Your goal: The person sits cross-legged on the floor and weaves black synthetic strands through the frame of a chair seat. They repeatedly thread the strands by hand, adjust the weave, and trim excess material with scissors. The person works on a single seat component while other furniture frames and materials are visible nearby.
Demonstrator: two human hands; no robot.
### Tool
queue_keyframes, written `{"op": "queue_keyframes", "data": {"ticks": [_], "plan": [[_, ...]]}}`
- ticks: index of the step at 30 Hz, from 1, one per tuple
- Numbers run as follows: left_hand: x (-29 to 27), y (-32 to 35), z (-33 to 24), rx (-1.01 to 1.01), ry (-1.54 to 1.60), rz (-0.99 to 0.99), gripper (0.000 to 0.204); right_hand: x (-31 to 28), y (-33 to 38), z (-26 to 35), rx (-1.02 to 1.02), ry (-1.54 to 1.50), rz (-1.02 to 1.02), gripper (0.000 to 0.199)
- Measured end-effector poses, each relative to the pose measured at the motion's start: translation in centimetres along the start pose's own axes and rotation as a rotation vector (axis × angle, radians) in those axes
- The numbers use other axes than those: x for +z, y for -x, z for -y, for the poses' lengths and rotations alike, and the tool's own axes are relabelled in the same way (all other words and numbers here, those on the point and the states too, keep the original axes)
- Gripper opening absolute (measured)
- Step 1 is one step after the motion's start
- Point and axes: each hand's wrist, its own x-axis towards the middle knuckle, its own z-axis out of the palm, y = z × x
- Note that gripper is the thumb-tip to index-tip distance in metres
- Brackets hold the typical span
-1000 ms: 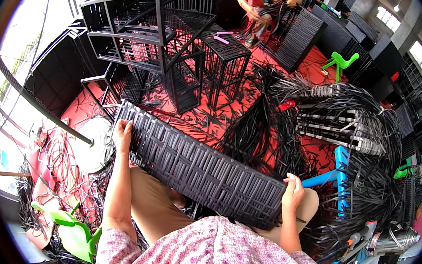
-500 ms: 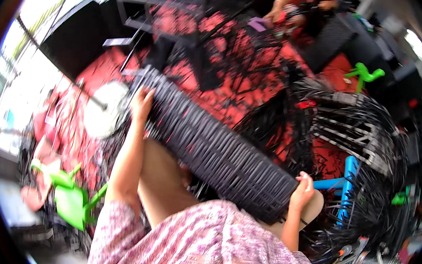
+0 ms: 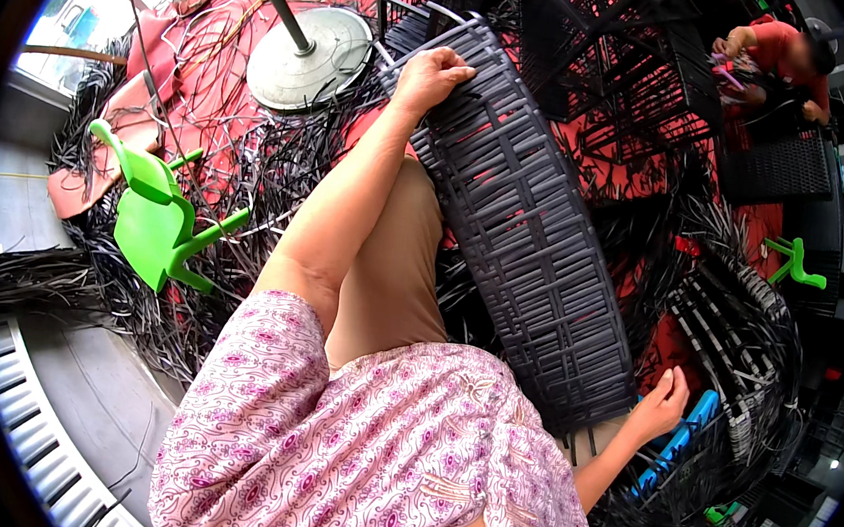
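A long panel woven from dark grey plastic strips (image 3: pixel 536 223) lies slanted across my lap, its metal frame bars poking out at the far end. My left hand (image 3: pixel 433 79) is closed at the far end of the panel, fingertips pressed together over the weave; whether a single strip is pinched there I cannot make out. Just off the near right corner of the panel, my right hand (image 3: pixel 660 410) is raised with its fingers stretched out, and nothing shows in it.
Black strips (image 3: pixel 250 168) lie heaped on the red floor around me. A green plastic chair (image 3: pixel 155 220) is at left, near a round parasol base (image 3: pixel 309 58). Black frames (image 3: pixel 609 79) stand ahead. A blue plastic piece (image 3: pixel 677 441) lies at right; a person in red (image 3: pixel 787 55) works far right.
The view has swung, so the panel now points more steeply away from me. My right hand has come off the panel's near corner, while my left stays at its far end.
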Motion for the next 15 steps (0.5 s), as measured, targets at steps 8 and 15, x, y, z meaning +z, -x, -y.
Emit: {"op": "queue_keyframes", "data": {"ticks": [8, 15], "plan": [[-0.6, -0.5, 0.0, -0.039, 0.065, 0.099, 0.023, 4.6, -8.2, 21.3, -0.183, -0.754, 0.267, 0.014], [-0.1, -1.0, 1.7, -0.034, 0.122, 0.110, 0.023, 16.0, -9.0, 36.6, -0.749, -0.739, 0.393, 0.021]]}}
